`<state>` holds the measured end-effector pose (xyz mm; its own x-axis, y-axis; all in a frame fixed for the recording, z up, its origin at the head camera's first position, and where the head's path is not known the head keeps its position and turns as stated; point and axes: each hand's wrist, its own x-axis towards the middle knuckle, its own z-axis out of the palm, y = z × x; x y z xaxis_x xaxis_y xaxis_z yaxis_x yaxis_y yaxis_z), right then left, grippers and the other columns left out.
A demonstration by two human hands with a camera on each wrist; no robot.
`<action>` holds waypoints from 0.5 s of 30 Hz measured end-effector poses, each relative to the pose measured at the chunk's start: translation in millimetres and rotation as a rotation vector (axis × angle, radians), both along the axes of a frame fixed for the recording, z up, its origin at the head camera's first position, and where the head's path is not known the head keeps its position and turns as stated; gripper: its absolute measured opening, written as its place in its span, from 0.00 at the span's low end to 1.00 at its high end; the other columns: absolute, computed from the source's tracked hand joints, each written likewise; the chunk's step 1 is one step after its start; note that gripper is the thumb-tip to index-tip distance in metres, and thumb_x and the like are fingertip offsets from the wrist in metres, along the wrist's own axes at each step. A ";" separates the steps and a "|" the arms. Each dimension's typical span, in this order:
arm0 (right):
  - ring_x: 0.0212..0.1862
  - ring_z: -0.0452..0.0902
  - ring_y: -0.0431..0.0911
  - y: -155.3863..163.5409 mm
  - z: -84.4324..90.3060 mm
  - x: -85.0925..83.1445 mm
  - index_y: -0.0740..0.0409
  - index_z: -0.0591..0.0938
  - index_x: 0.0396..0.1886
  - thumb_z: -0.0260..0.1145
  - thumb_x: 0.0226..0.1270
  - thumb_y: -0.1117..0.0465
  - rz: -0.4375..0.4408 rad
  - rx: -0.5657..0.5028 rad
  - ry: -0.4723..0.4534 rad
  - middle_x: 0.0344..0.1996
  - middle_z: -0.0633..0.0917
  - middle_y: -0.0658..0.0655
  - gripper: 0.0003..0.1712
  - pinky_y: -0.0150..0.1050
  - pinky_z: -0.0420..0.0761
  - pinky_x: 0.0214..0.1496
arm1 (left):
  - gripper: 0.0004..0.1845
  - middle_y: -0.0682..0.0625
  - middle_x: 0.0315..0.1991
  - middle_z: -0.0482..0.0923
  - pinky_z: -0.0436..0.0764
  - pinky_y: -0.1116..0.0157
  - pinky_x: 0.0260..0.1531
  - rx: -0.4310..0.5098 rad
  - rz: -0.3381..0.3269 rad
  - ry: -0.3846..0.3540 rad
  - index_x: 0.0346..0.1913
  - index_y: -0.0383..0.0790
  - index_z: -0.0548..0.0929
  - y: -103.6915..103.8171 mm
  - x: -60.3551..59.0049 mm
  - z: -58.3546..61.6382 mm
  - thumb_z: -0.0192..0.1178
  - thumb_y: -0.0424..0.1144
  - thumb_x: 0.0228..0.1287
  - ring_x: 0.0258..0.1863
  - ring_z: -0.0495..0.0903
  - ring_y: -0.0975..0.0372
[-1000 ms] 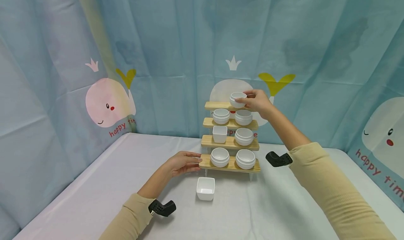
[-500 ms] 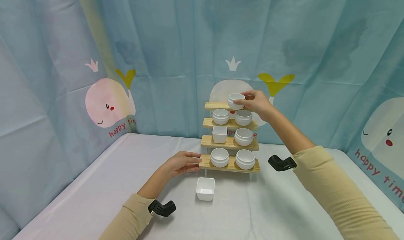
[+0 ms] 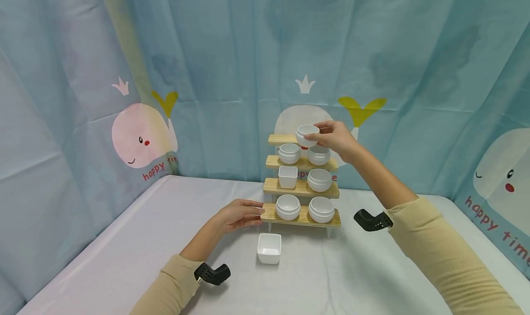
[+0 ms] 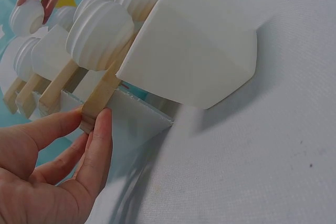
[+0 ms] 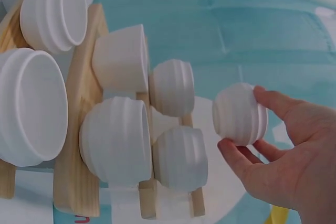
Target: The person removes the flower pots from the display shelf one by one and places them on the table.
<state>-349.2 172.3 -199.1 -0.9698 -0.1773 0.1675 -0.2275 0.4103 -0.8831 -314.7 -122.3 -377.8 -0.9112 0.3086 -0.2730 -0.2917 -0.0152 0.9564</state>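
Observation:
My right hand point(image 3: 336, 139) pinches a small round white bowl point(image 3: 307, 135) by its side, in front of the top board of a stepped wooden display stand point(image 3: 304, 222). In the right wrist view this bowl point(image 5: 239, 115) hangs apart from the boards, between thumb and fingers. My left hand point(image 3: 239, 214) grips the left end of the lowest board; in the left wrist view, thumb and fingertips pinch that board end point(image 4: 97, 103). Round white bowls stand on the lower three boards, with one square white bowl point(image 3: 287, 177) on the second board up.
Another square white bowl point(image 3: 269, 249) stands on the white tablecloth point(image 3: 165, 241), in front of the stand's left side. A blue patterned curtain point(image 3: 223, 76) hangs close behind the stand. Clear plastic supports point(image 4: 134, 116) carry the boards.
My right hand has brought the round bowl slightly left and down along the front of the top board. The left hand keeps its place on the lowest board.

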 end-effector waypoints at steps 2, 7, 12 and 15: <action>0.70 0.73 0.61 -0.8 -0.5 2.2 0.69 0.67 0.77 0.69 0.77 0.59 0.005 0.005 0.006 0.69 0.75 0.70 0.37 0.50 0.75 0.77 | 0.24 0.42 0.45 0.84 0.91 0.70 0.40 0.003 -0.001 0.001 0.70 0.22 0.73 0.0 0.1 0.3 0.61 0.26 0.75 0.35 0.88 0.62; 0.71 0.73 0.62 -1.6 -1.4 8.8 0.69 0.68 0.78 0.70 0.76 0.59 0.011 0.018 0.011 0.70 0.74 0.70 0.37 0.50 0.76 0.76 | 0.24 0.42 0.45 0.84 0.91 0.70 0.40 0.010 -0.003 -0.001 0.70 0.21 0.73 -0.1 0.1 1.0 0.61 0.25 0.75 0.35 0.88 0.62; 0.71 0.72 0.61 -0.8 -1.3 13.5 0.68 0.66 0.79 0.70 0.76 0.58 0.014 0.014 0.009 0.72 0.73 0.69 0.39 0.51 0.76 0.77 | 0.24 0.42 0.45 0.84 0.91 0.69 0.40 0.010 -0.003 -0.002 0.70 0.21 0.73 -0.2 -0.3 1.0 0.60 0.25 0.75 0.36 0.88 0.62; 0.71 0.73 0.61 0.5 -1.0 15.8 0.67 0.66 0.79 0.70 0.77 0.58 0.013 0.012 0.008 0.72 0.73 0.69 0.39 0.51 0.75 0.77 | 0.24 0.42 0.46 0.84 0.91 0.69 0.40 0.010 -0.002 -0.002 0.70 0.21 0.73 -0.1 -0.2 1.0 0.60 0.25 0.75 0.36 0.88 0.62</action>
<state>-333.4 172.8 -200.1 -0.9661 -0.1919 0.1726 -0.2395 0.4175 -0.8765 -314.9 -122.4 -376.8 -0.9102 0.3129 -0.2715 -0.2933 -0.0239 0.9557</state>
